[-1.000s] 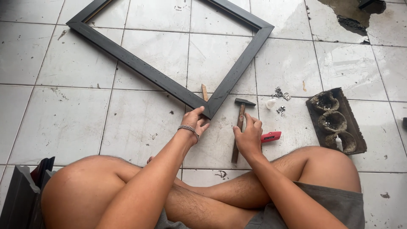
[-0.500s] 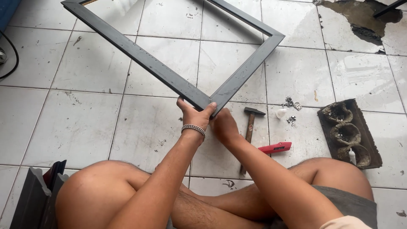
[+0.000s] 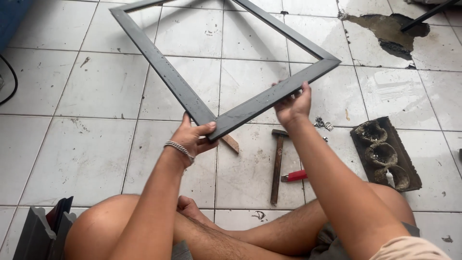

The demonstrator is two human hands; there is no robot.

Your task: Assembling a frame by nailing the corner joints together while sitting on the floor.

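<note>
A large dark grey rectangular frame (image 3: 159, 67) is tilted up off the white tiled floor, its near corner pointing toward me. My left hand (image 3: 192, 137), with a silver bracelet on the wrist, grips that near corner. My right hand (image 3: 293, 103) holds the frame's right-hand rail a little farther along. Under the corner a small wooden strip (image 3: 231, 143) lies on the tile. A hammer (image 3: 277, 163) with a wooden handle lies on the floor between my arms, beside a red-handled tool (image 3: 294, 176).
A dark moulded block with round hollows (image 3: 385, 153) lies at the right. Small metal bits (image 3: 323, 123) sit near the hammer head. Dark frame pieces (image 3: 43, 231) lean at lower left. A broken, dirty floor patch (image 3: 385, 29) is at upper right. My bare legs are crossed below.
My right hand left the hammer on the floor and went to the frame's right rail. Both hands have lifted the frame's near corner off the tiles.
</note>
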